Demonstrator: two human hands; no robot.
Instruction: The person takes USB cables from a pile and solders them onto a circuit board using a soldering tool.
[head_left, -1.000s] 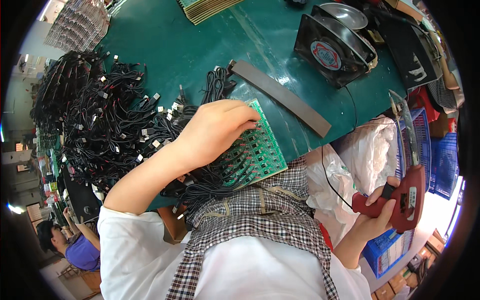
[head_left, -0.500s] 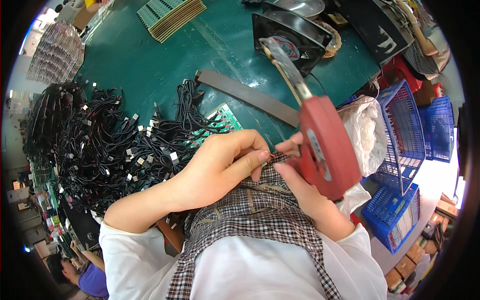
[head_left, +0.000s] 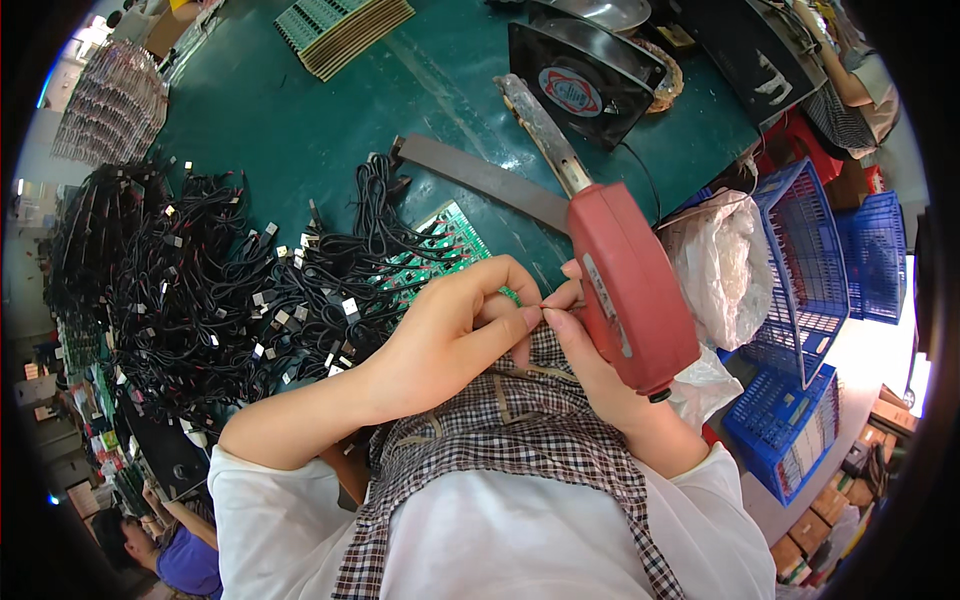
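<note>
Both left hand (head_left: pixel 448 325) and right hand (head_left: pixel 592 374) pinch at meeting fingertips, contents unclear, the latter gripping a red soldering gun (head_left: pixel 640 285) whose tip (head_left: pixel 507 88) points beyond them, presumably keeping heat away.

A round red-and-white label (head_left: pixel 570 92) is noted on the fan (head_left: pixel 612 72); a narrow label (head_left: pixel 606 303) is noted on the soldering gun (head_left: pixel 645 285). No wording can be reliably read.
</note>
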